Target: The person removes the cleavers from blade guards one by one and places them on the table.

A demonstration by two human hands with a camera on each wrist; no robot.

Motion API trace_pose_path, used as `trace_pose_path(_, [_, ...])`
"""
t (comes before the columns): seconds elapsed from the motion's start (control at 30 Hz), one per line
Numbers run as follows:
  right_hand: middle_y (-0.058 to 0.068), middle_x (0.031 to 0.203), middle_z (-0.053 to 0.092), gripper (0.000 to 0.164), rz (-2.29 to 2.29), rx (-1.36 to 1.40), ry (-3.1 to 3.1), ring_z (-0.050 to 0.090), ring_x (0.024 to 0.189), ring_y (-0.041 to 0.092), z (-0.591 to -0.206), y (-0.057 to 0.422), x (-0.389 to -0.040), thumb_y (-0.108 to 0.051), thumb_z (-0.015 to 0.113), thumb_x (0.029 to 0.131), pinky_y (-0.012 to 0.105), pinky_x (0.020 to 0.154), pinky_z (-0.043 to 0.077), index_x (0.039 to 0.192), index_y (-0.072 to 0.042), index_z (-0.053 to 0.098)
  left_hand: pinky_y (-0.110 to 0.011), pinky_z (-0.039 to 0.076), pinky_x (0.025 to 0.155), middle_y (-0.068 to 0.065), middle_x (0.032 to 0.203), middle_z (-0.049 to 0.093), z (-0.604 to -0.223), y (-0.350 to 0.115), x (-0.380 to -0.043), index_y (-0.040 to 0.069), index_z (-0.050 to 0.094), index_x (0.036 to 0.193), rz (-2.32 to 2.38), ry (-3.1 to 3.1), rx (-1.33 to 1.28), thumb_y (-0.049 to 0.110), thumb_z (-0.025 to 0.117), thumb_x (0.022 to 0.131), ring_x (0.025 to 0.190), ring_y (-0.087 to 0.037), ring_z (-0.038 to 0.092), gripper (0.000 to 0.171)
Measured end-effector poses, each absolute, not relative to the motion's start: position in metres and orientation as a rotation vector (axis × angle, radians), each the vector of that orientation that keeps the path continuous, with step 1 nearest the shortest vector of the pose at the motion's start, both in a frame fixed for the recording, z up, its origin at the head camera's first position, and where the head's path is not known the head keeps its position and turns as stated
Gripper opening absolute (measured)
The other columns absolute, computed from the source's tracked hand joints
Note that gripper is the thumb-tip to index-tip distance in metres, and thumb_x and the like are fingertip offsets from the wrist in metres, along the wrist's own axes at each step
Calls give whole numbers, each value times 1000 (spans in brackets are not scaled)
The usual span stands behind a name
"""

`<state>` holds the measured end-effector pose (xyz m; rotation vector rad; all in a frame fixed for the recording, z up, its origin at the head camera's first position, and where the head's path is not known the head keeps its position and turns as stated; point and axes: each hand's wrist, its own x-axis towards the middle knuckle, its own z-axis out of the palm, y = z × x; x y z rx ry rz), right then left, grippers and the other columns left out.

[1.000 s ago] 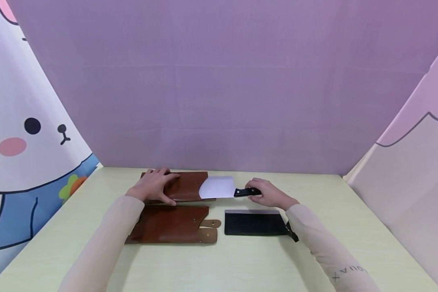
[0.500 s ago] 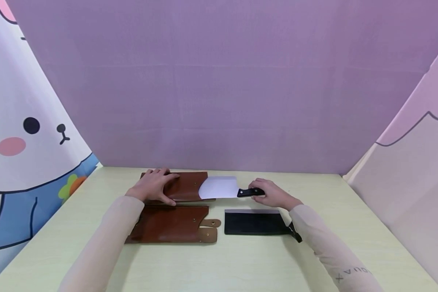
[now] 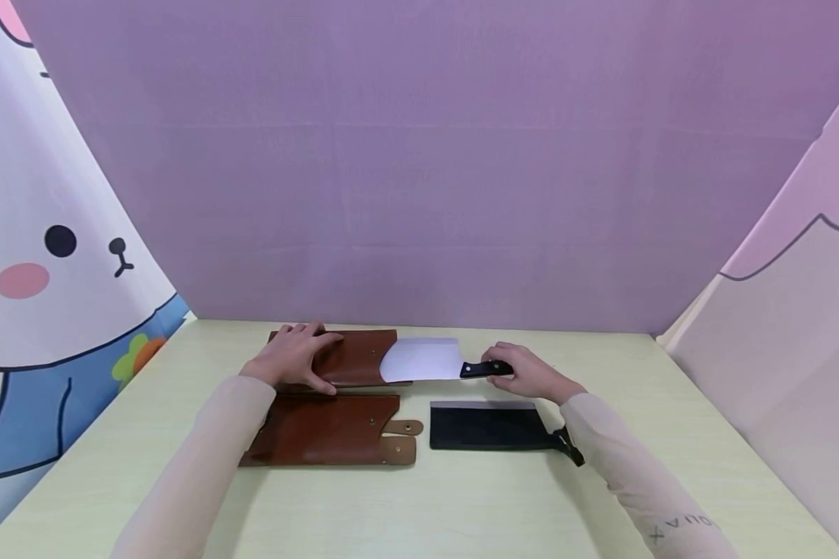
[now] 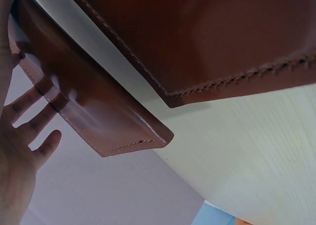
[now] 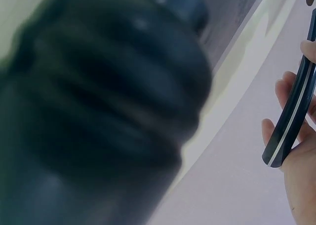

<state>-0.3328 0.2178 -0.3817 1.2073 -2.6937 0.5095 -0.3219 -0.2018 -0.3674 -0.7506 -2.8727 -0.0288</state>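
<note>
My right hand grips the black riveted handle of a cleaver. Its pale blade runs left to the mouth of a brown leather knife sheath, where the tip end is covered. Across that sheath lies my left hand, thumb at the near edge and fingers at the far edge. In the left wrist view the fingers reach along the stitched edge. The right wrist view shows fingers around the cleaver handle.
A second brown sheath lies nearer, its snap straps pointing right. Beside it rests a black cleaver with a silver edge, its handle partly under my right forearm. A purple backdrop rises behind the table.
My right hand has moved slightly right with the cleaver, and more of the blade shows outside the sheath mouth. My left hand has stayed in place on the sheath.
</note>
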Motion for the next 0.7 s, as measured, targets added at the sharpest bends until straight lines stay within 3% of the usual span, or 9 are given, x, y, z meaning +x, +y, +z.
trace_pose_path(0.2, [4, 94, 60, 20, 546, 1207, -2706, 53, 80, 19, -380, 219, -330, -10, 63, 82, 40, 75, 47, 102, -6, 61, -56, 35, 91, -14, 122, 48, -368, -202, -322, 20, 48, 133, -30, -2872, -752, 68, 72, 54, 108, -37, 49, 95])
trace_pose_path(0.47, [0, 93, 59, 19, 510, 1184, -2717, 50, 78, 11, -381, 221, -330, -11, 64, 82, 31, 73, 46, 101, -9, 62, -56, 36, 90, -13, 120, 48, -368, -203, -322, 20, 48, 133, -32, -2874, -748, 69, 72, 53, 108, -37, 49, 96])
trace_pose_path(0.7, [0, 91, 59, 18, 533, 1193, -2707, 50, 76, 11, -381, 224, -330, -10, 64, 82, 31, 72, 45, 100, -9, 62, -56, 36, 90, -13, 119, 48, -368, -204, -322, 20, 48, 133, -33, -2879, -746, 68, 72, 54, 106, -35, 50, 96])
